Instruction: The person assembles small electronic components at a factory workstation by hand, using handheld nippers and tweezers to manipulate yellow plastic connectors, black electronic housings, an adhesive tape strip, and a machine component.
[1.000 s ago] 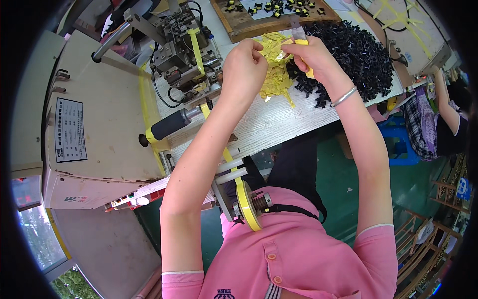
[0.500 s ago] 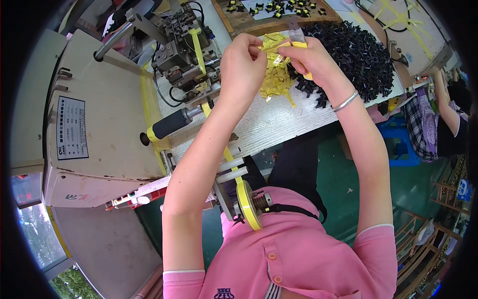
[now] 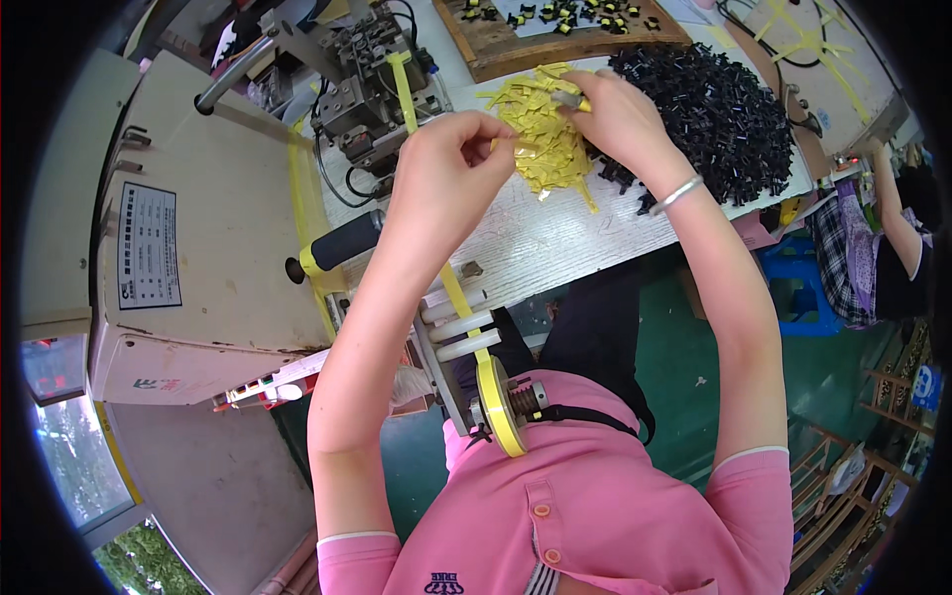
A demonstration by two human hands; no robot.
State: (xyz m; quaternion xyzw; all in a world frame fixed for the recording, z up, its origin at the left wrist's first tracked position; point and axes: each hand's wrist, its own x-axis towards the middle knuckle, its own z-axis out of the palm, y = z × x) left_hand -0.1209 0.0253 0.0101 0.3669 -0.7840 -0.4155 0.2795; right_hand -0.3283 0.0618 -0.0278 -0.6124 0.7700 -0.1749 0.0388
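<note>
My left hand [image 3: 451, 169] is closed in a pinch at the left side of a pile of yellow tape strips [image 3: 545, 164]. A short yellow tape strip [image 3: 524, 147] shows at its fingertips against the pile. Over the pile's upper right part, my right hand [image 3: 620, 114] is closed round a small tool [image 3: 569, 99] with a grey metal end and some yellow on it; the fingers cover the rest, so its kind is unclear. Small black plastic parts [image 3: 719, 124] lie heaped just right of this hand.
A metal machine [image 3: 372, 89] stands at the left, beside a large beige cabinet [image 3: 218, 238]. Yellow tape runs from a reel [image 3: 499, 412] near my waist. A wooden tray [image 3: 476, 61] with black-and-yellow parts lies at the back. Another person's arm [image 3: 897, 208] shows at the right.
My left hand has moved left and down, away from my right hand. The right hand has turned, and the tool's metal end now points left over the tape pile.
</note>
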